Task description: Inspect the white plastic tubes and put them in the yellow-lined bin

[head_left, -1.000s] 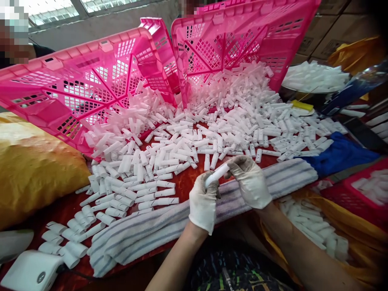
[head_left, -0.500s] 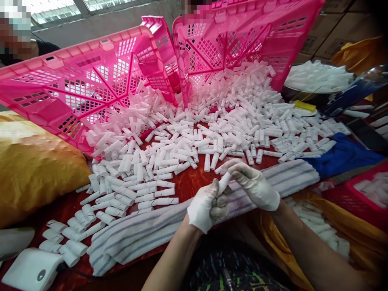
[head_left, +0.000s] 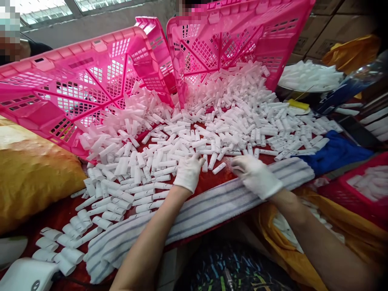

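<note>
My left hand (head_left: 188,173), in a white glove with greyed fingertips, reaches to the near edge of a pile of short white plastic tubes (head_left: 169,155). Most of its fingers are hidden behind the back of the hand, so any grip there does not show. My right hand (head_left: 257,176), gloved alike, hovers over the near side of the table with bent fingers apart and slightly blurred; I see nothing in it. Between the hands a single marked tube (head_left: 219,168) lies on the red tabletop (head_left: 209,178).
Two pink plastic baskets (head_left: 100,44) lean on their sides behind the pile. A striped towel (head_left: 209,208) runs along the near edge. A blue cloth (head_left: 342,153), a yellow sack (head_left: 33,173), a white device (head_left: 28,275) and a heaped bowl (head_left: 311,76) stand around. Blurred people are behind.
Earlier my hands were together around one white tube. Now they are apart: my left hand has moved forward and left to the pile, and my right hand no longer shows a tube.
</note>
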`<move>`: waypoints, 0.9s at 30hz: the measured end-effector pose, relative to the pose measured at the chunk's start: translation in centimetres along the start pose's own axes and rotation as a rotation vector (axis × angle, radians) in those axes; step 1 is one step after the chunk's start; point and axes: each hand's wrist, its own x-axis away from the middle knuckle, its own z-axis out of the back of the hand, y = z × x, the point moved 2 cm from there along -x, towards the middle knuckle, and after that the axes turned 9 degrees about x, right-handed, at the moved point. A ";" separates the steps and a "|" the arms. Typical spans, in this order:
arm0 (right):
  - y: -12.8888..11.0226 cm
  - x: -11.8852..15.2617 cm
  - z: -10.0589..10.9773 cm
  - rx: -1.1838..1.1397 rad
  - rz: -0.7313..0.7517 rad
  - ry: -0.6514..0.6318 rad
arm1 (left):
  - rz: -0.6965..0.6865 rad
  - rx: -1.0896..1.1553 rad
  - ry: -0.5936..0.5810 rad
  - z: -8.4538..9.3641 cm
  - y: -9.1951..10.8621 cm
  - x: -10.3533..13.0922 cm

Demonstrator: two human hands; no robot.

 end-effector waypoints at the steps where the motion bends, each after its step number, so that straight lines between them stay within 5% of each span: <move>1: -0.5 -1.0 -1.5 0.036 0.062 -0.071 | -0.040 -0.008 -0.020 -0.3 0.3 -0.8; 5: 0.0 -2.6 -4.2 0.206 0.169 -0.176 | -0.178 0.001 -0.104 -1.0 0.5 -2.0; 9: 1.8 -1.8 -3.9 -0.029 0.068 -0.101 | -0.204 0.222 -0.036 -0.8 0.2 0.2; 13: 0.7 -0.8 -2.9 -0.566 -0.102 0.052 | 0.148 0.918 0.321 -0.1 0.9 2.9; 19: -3.6 0.2 -2.9 -0.917 -0.251 0.141 | 0.516 1.953 0.337 -0.8 5.0 4.2; 22: -4.3 0.5 -3.5 -0.924 -0.243 0.212 | 0.576 2.044 0.396 -1.3 6.3 4.7; 27: -4.2 0.8 -3.4 -0.858 -0.207 0.344 | 0.545 1.819 0.276 -1.4 7.4 6.2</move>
